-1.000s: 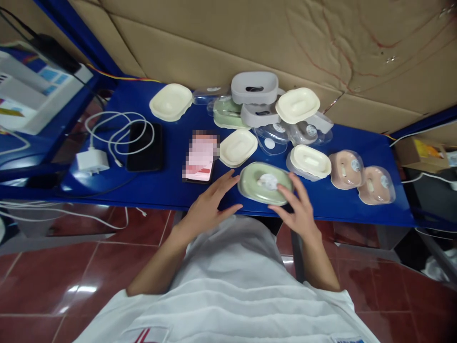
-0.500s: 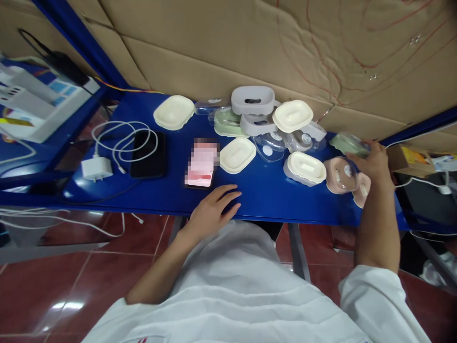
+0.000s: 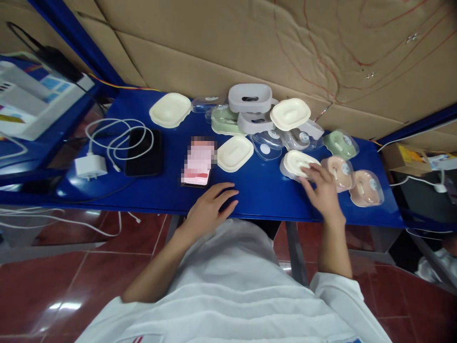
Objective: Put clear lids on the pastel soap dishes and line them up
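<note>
My left hand (image 3: 213, 206) rests at the table's front edge with its fingers spread, holding nothing, just below a phone (image 3: 198, 162) with a blurred screen. At the right, my right hand (image 3: 323, 193) reaches over a grey container with a cream top (image 3: 299, 164). Its fingers are apart and lie over the container's right end; I cannot tell how firmly they touch. To the right of it are two pink containers with clear covers, a nearer-hand one (image 3: 341, 172) and an outer one (image 3: 366, 188). Behind those lies a green covered container (image 3: 340, 144).
Grey holders (image 3: 250, 99), clear covers (image 3: 266, 146) and cream trays (image 3: 235, 153) lie along the back of the blue table (image 3: 264, 200). At the left are a white charger (image 3: 91, 166) with a coiled cable and a black device (image 3: 143, 155). A cardboard panel (image 3: 214, 47) stands behind.
My right hand has left the green container at the far right and moved left to the grey container with the cream top. My left hand has stayed in place.
</note>
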Demonstrator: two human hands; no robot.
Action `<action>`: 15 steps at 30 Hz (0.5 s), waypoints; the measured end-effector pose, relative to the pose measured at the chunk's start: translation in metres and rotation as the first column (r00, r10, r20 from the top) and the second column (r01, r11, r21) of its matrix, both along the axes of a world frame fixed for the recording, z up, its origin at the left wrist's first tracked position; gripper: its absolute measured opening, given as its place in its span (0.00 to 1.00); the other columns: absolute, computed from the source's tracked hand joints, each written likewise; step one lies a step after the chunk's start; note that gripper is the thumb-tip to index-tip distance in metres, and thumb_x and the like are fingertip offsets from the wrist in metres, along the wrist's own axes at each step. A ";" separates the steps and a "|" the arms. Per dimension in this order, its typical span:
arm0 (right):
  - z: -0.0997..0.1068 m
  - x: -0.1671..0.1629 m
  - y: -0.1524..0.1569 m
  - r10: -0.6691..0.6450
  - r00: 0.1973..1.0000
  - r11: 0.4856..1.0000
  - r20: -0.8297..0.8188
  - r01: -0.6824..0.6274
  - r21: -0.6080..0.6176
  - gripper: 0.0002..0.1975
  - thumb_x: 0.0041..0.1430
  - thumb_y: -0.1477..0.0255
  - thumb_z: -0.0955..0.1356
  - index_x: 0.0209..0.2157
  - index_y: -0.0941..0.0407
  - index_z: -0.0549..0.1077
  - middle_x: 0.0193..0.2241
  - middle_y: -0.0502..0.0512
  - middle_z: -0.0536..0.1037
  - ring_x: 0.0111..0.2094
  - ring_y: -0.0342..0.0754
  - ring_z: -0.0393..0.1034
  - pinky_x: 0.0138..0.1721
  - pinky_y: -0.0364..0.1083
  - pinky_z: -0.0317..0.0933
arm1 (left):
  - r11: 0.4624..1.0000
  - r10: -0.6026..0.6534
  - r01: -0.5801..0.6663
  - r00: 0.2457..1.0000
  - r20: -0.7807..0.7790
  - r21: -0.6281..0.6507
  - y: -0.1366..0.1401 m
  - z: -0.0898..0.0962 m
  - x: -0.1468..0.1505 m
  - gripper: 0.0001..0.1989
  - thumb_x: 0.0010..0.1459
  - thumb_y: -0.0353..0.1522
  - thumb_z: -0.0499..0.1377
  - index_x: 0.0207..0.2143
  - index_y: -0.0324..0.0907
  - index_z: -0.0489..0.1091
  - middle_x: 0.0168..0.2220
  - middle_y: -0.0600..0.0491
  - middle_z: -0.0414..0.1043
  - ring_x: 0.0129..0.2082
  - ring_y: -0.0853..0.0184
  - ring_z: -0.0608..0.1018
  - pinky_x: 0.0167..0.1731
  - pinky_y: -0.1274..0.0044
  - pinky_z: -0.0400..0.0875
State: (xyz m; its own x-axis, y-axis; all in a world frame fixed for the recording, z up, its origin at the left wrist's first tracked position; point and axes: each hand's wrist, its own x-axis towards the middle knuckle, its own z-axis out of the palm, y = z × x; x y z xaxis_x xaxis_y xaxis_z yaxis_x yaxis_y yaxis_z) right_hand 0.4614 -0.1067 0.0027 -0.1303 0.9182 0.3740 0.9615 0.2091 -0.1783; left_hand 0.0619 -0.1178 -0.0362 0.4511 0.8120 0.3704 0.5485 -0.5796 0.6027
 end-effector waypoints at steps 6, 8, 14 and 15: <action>-0.018 -0.052 -0.027 0.045 0.995 0.971 -0.084 -0.023 0.239 0.10 0.73 0.63 0.71 0.51 0.48 0.82 0.50 0.58 0.84 0.53 0.57 0.78 0.61 0.61 0.64 | 1.000 -0.023 0.023 0.999 0.026 0.014 -0.003 0.003 -0.002 0.16 0.75 0.35 0.59 0.62 0.49 0.73 0.63 0.47 0.76 0.61 0.58 0.81 0.62 0.62 0.80; -0.018 -0.073 -0.034 0.077 0.995 0.970 -0.067 -0.059 0.236 0.10 0.72 0.64 0.71 0.52 0.47 0.81 0.50 0.57 0.84 0.52 0.57 0.78 0.64 0.62 0.61 | 0.999 -0.022 0.021 0.999 0.032 0.032 -0.004 0.003 -0.004 0.21 0.74 0.36 0.61 0.67 0.51 0.69 0.67 0.46 0.71 0.64 0.56 0.79 0.63 0.61 0.79; -0.021 -0.138 -0.053 0.445 0.896 0.895 0.011 -0.445 0.019 0.12 0.76 0.64 0.69 0.57 0.46 0.79 0.53 0.54 0.85 0.53 0.53 0.79 0.69 0.60 0.55 | 0.979 -0.103 0.109 0.994 -0.041 0.172 -0.001 -0.002 -0.005 0.23 0.71 0.37 0.66 0.66 0.50 0.71 0.71 0.41 0.66 0.71 0.49 0.72 0.66 0.55 0.75; -0.021 -0.139 -0.053 0.468 0.884 0.884 0.002 -0.468 0.016 0.14 0.76 0.62 0.69 0.58 0.47 0.78 0.54 0.56 0.84 0.55 0.54 0.78 0.69 0.59 0.56 | 0.977 -0.116 0.125 0.991 -0.065 0.172 -0.001 -0.002 -0.005 0.20 0.72 0.37 0.65 0.64 0.49 0.73 0.69 0.41 0.68 0.70 0.50 0.73 0.66 0.56 0.75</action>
